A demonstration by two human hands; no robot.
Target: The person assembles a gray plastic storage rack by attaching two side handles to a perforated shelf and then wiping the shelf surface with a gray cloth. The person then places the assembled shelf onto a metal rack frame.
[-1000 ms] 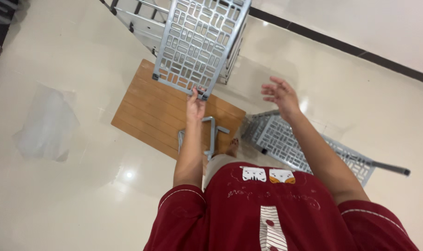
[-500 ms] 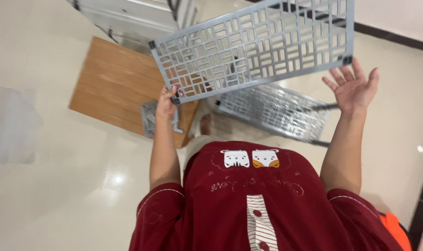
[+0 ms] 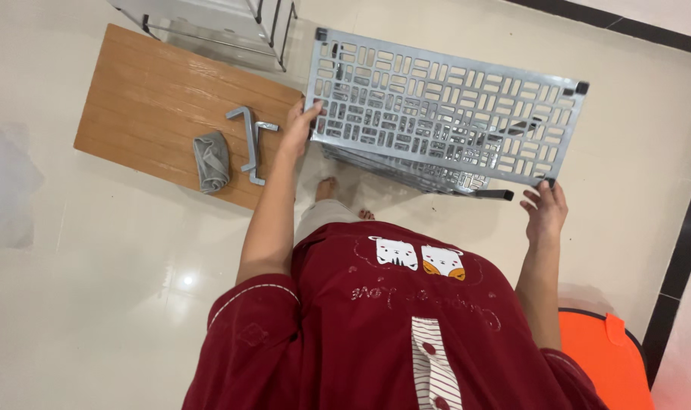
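I hold a grey slotted plastic shelf panel (image 3: 444, 114) flat in front of me, above the floor. My left hand (image 3: 300, 125) grips its left edge. At the panel's near right corner, my right hand (image 3: 546, 209) has its fingers on the edge. Under the held panel lies a second grey slotted panel (image 3: 429, 175) with a dark leg end sticking out to the right.
A wooden board (image 3: 148, 106) lies on the cream tile floor at the left, with a grey cloth (image 3: 211, 159) and grey metal brackets (image 3: 250, 140) on it. A grey rack frame (image 3: 209, 19) stands beyond it. An orange object (image 3: 607, 361) sits at lower right.
The panel has swung from upright down to nearly flat and turned lengthwise across me. My right hand, which was open in the air, has come onto the panel's right corner.
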